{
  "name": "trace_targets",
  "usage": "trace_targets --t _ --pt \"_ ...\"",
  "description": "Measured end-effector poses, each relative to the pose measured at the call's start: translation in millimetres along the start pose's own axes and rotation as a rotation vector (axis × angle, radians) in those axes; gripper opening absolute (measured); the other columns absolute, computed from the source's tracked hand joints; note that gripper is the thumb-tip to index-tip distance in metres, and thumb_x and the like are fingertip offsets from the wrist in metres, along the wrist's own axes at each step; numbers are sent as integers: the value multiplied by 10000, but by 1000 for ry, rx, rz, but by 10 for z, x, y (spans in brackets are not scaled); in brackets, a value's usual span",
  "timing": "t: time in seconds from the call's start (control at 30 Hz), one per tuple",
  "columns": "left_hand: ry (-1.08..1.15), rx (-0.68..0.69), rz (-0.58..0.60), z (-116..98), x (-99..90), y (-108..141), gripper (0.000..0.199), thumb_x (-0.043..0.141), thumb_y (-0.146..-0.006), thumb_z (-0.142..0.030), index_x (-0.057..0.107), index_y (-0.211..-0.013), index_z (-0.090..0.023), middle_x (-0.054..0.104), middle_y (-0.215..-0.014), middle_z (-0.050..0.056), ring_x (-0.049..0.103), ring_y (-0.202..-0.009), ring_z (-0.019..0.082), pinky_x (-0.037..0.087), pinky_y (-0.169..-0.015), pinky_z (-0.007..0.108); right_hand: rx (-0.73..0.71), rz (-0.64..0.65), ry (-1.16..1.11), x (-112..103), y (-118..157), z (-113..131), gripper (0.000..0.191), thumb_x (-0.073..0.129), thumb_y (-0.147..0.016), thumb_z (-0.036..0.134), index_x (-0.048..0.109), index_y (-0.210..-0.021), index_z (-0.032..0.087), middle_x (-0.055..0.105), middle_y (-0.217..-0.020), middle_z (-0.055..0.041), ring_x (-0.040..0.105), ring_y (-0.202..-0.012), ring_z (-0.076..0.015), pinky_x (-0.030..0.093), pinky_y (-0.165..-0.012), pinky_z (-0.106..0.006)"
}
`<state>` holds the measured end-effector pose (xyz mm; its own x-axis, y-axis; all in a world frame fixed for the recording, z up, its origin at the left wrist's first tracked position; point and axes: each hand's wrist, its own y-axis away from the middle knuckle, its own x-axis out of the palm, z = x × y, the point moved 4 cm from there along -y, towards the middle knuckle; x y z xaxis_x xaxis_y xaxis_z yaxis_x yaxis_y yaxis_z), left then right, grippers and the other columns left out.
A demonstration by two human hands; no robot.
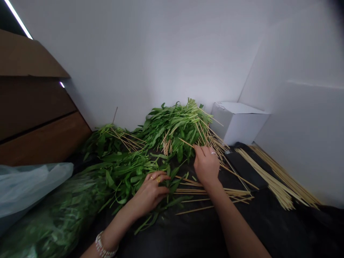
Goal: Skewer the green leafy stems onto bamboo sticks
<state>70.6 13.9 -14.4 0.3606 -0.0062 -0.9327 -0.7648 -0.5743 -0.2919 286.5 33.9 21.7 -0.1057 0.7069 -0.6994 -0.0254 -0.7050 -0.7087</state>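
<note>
My right hand (207,164) is closed on a wooden skewer (186,143), whose tip points up and left in front of the large pile of leafy greens (172,120). Lower and to the left, my left hand (154,188) reaches over loose green stems (129,172), its fingers bent and somewhat apart, touching leaves at their tips. Whether it grips a stem is too small to tell. Between and below my hands, several loose skewers (193,191) lie on the black surface. More skewers stick out of the greens pile on its right side.
A clear bag of greens (59,215) and a whitish plastic bag (32,182) are at the left, below a cardboard box (29,57). At the right are a white box (239,122), a black flat object (247,168) and bundles of skewers (271,182). A white wall (161,53) stands behind.
</note>
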Motion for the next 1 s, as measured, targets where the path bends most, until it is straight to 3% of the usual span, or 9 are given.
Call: trace_targets --t 0.1,0.23,0.4,0.53,0.67,1.0 --pt "147 -55 -39 10 -37 -12 137 617 -849 -220 735 -883 -280 647 -1228 58 474 -1234 290 366 -999 473 -35 3 -40 2 16 55 345 348 -970 197 615 -1185 156 611 -944 -111 466 -894 -242 354 -786 -346" --pt "562 -223 -264 69 -174 -10 91 647 -828 -265 735 -846 -247 716 -1084 86 580 -1105 276 421 -971 438 -116 24 -86 56 71 200 341 350 -978 214 624 -1177 169 616 -897 -98 492 -888 -230 361 -772 -322" --pt "1224 -578 -596 320 -251 86 130 746 -746 -292 707 -795 -179 741 -819 67 645 -707 157 509 -682 243 -241 4 -167 145 174 383 306 371 -970 176 628 -1134 157 619 -841 -65 532 -817 -186 364 -692 -275" --pt "1663 -722 -803 606 -223 173 210 701 -764 -149 701 -974 -160 725 -752 17 640 -617 103 513 -587 179 -304 28 -184 223 251 480 285 401 -958 155 612 -1149 156 629 -854 -47 551 -774 -163 353 -636 -269" --pt "1880 -764 -817 786 -170 210 245 552 -846 -56 673 -1038 -148 732 -783 11 671 -620 110 547 -570 205 -333 86 -161 296 306 533 257 420 -953 162 619 -1114 180 632 -843 -40 561 -764 -157 343 -625 -264" --pt "1928 -726 -723 873 -72 209 178 539 -885 -113 683 -988 -123 739 -816 41 679 -619 120 544 -512 203 -442 117 -191 358 441 634 242 440 -948 168 626 -1103 173 639 -845 -35 571 -761 -148 342 -657 -252"
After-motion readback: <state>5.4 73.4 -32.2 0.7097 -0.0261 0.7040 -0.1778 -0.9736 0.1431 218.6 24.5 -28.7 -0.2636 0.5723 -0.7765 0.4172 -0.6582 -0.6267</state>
